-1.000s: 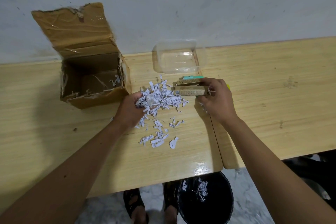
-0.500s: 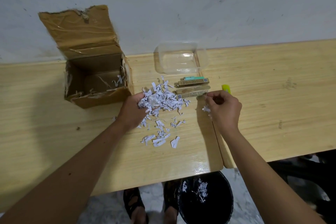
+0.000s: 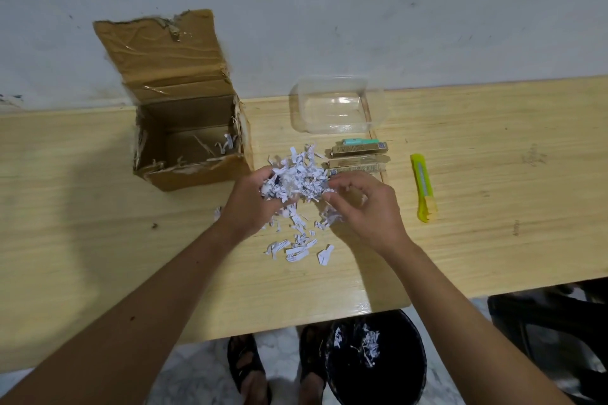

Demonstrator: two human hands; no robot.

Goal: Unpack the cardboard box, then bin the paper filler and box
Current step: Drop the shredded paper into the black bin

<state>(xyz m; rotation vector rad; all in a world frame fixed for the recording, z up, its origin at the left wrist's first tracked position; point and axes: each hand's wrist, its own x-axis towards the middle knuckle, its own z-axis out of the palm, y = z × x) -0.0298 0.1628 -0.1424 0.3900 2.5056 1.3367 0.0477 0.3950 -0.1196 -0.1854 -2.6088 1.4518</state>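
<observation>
cardboard box (image 3: 187, 145) stands open on the table, only stray shreds left inside. right of the box, the left hand (image 3: 250, 204) cups the shredded paper filler (image 3: 296, 177); the right hand (image 3: 365, 207), fingers curled, rakes it. best to press both palms together so loose strips don't spill.

The scene is lit evenly and rather dimly from above. Glare is seen on the counter (image 3: 362, 304) near its front edge, soft shadows beside the cardboard box (image 3: 190, 141), and straight lines are bowed at the edges.
</observation>
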